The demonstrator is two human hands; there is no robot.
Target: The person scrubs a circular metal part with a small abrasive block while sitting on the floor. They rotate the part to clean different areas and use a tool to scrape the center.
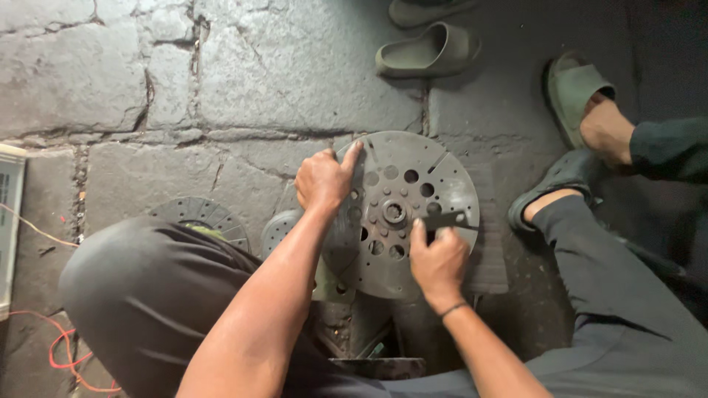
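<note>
While the person squats over a stone floor (243, 66), the round metal disc (402, 214) with many drilled holes and a central hub (394, 212) stands propped and tilted between the knees, its face turned up toward the camera, lower edge resting on dark parts that are hard to make out; left hand (323, 179) sits on the upper-left rim of the disc, fingers curled over the edge and index finger stretched along the rim, grip pressed on the disc to steady it; right hand (439, 259) is at the lower right of the face, grip pinching a small dark flat tool (442, 220) laid across the face just right of the hub, thumb up against it; exact kind of tool cannot be told; a second ribbed disc (200, 217) lies flat on the floor well to the left, a smaller perforated disc (280, 228) peeks out just behind the left forearm; green sandals (431, 50) lie beyond, another person's foot (606, 129) in a sandal is at the right, red wire (63, 354) at lower left; judgement: to do this well keep the left hand firm so the disc cannot rock, hold the tool flat against the face, keep fingers off the holes and sharp rim
</note>
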